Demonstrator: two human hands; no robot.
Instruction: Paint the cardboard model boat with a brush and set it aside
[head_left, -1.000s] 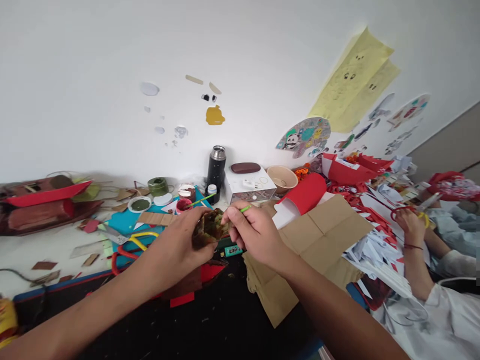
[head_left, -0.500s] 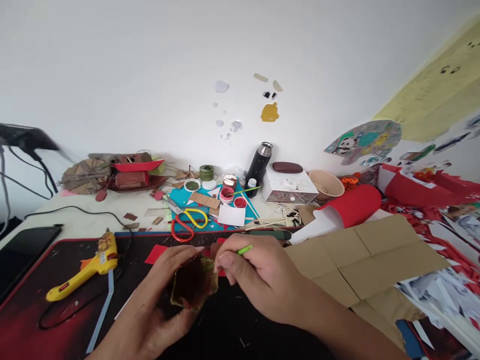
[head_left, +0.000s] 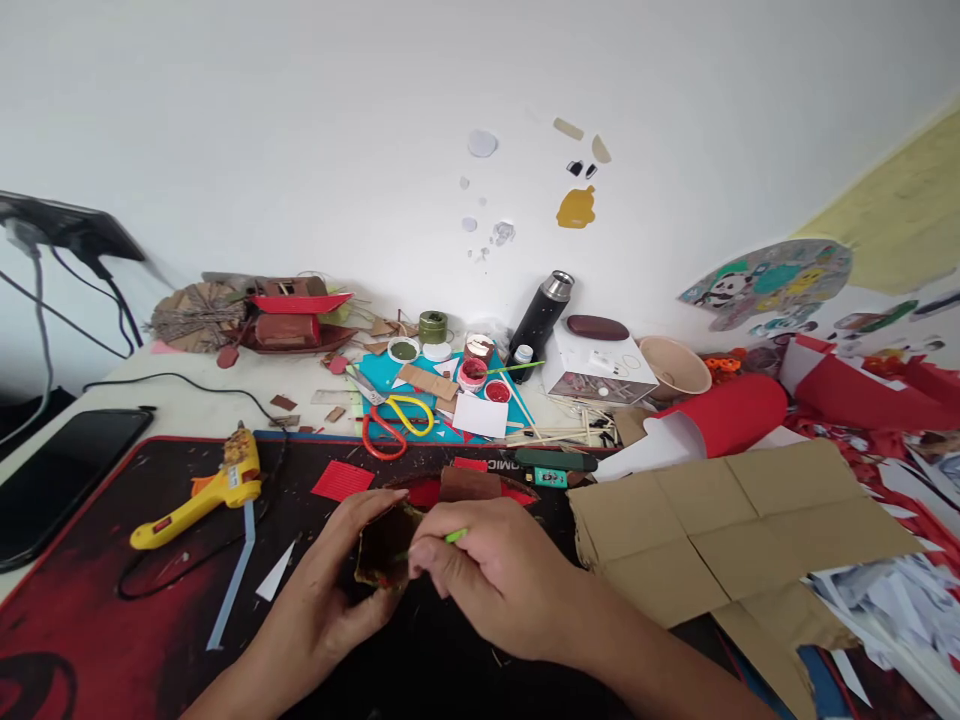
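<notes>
Likely the hollow cup (head_left: 381, 548) is light and squashy, best held round its outside, where the left hand (head_left: 330, 585) wraps it, while the right hand (head_left: 499, 570) pinches a green stick (head_left: 456, 536).

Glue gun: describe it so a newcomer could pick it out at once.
Find the red-and-black mat. On its left part, between the black phone and the left hand, lies the glue gun. Its yellow pistol shape sets it apart from the flat phone.
</notes>
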